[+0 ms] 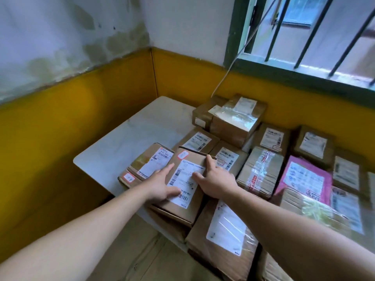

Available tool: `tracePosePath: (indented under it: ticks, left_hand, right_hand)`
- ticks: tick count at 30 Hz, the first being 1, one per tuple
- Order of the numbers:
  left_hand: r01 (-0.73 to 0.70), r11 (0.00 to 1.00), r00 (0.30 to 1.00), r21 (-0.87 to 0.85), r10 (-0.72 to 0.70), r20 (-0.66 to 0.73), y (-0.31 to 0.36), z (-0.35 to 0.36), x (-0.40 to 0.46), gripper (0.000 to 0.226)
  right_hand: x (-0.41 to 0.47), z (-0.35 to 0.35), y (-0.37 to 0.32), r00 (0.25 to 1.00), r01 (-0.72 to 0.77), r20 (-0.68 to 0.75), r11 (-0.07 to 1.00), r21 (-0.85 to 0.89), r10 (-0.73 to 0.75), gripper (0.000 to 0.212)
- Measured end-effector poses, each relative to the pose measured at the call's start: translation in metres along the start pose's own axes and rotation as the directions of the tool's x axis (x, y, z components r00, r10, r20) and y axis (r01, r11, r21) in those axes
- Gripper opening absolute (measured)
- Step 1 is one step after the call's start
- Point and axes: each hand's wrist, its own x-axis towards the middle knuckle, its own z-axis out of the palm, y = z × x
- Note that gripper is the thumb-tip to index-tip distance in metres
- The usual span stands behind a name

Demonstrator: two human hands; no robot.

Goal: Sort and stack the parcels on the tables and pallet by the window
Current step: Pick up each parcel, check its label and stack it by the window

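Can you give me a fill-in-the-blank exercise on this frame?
1. Both hands, left and right, rest on a cardboard ____.
2. The one bright mailer is ____.
3. The lower wall is painted ____.
4. The window has metal ____.

Missing: box; pink; yellow; bars

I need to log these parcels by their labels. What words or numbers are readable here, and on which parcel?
"130-250-00", partly legible and uncertain, upside down beside the barcode on the white label of the box under both hands.
Red print on the tape of the taped box: too blurred to read.
Label on the pink parcel: too blurred.
All other labels, and the red-bordered stickers: too small or blurred.
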Motion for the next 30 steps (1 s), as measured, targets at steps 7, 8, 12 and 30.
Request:
tracePosePath:
  ticks: [7,8,12,30]
  left_hand:
    - [-0.157,0.976,0.986,-0.149,0.147,-0.075,0.011,-0.022,-0.002,0.094]
    - [-0.208,0.962,0.976,-0.179,0.192,-0.102,0.015,-0.026,-0.006,0.091]
    - [-0.401,0.894,0.914,-0.200,0.376,-0.154,0.020,-0.035,-0.026,0.083]
    - [-0.656,0.672,0.681,-0.344,0.723,0.114,0.069,0.057,-0.145,0.084]
  right_hand:
    - [-0.001,-0.016,-0.017,0.980,0.010,-0.186,0.923,0.385,0.067,0.084]
    - [-0.005,-0.022,-0.021,0.970,0.031,-0.226,0.875,0.482,0.090,0.083]
    - [-0.029,-0.030,-0.033,0.907,0.111,-0.360,0.702,0.703,0.218,0.082]
    - [-0.259,-0.001,0.026,0.574,-0.026,-0.509,0.636,0.772,0.641,0.076]
